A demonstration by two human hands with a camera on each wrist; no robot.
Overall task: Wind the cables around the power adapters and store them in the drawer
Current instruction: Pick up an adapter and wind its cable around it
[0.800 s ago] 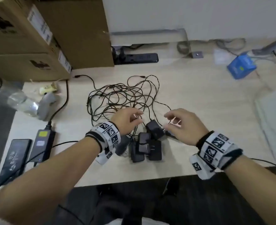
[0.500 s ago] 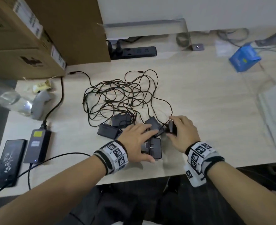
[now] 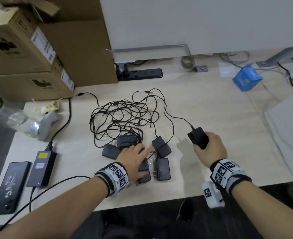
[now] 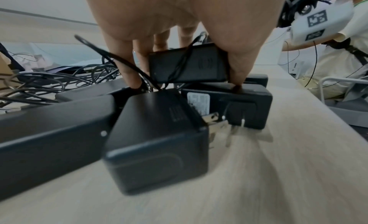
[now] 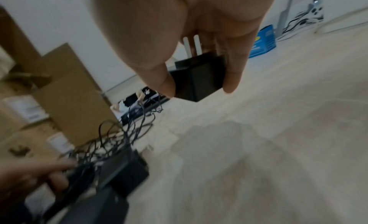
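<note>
Several black power adapters (image 3: 163, 169) lie in a cluster near the desk's front edge. Their thin black cables form one tangle (image 3: 125, 116) behind them. My right hand (image 3: 204, 144) grips one adapter (image 3: 198, 138) to the right of the cluster, lifted off the desk. In the right wrist view my thumb (image 5: 163, 79) and fingers clamp that adapter (image 5: 199, 73), prongs pointing away. Its cable (image 3: 176, 118) trails back into the tangle. My left hand (image 3: 139, 157) lies spread over the cluster, fingers (image 4: 129, 70) pressing down beside an adapter (image 4: 187, 65). No drawer is in view.
Cardboard boxes (image 3: 21, 49) stand at the back left and a black power strip (image 3: 142, 74) lies behind the tangle. On the left are a laptop power brick (image 3: 41, 168), a dark phone (image 3: 11, 186) and a plastic bottle (image 3: 20, 119). A blue box (image 3: 247, 78) and a white object (image 3: 288, 135) sit at the right.
My right hand has taken one adapter from the cluster and carried it up and to the right, drawing its cable out. My left hand has stayed pressed on the cluster.
</note>
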